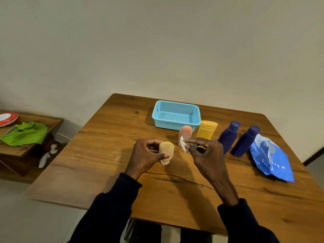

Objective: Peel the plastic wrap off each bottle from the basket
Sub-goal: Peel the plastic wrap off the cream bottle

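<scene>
Head view, the only one. Left hand (pixel 146 155) grips a small orange bottle (pixel 166 151), thumb across its front, fingers curled behind. The bottle stands roughly upright, long axis near vertical, broad rounded end up, narrow end down close to the table (pixel 175 199); whether it touches the wood cannot be told. A crinkled, pale sheen over its surface suggests wrap is on it yet. Right hand (pixel 208 155) is closed to a narrow pinch, thumb and forefinger holding a white scrap of plastic wrap (pixel 183 146). The scrap sits just to the right of the bottle with a gap between; no clear strand joining them can be made out. The bottle lies between the hands, the left holding it and the right beside its upper shoulder, so the next pull would likely run sideways toward the right hand and away from that upright axis while the left steadies. Beyond the right hand: a pink bottle (pixel 186 133) and a yellow bottle (pixel 206 130), both upright, then the near navy bottle (pixel 228 135) and the far navy bottle (pixel 245 140) out past its knuckles. Farther right lies a torn blue pouch (pixel 273 162). Beyond both hands, the turquoise basket (pixel 172 125) shows no bottles inside, so this looks like the last one. Well left of the left hand, a green cloth (pixel 26 133) on a low shelf.
</scene>
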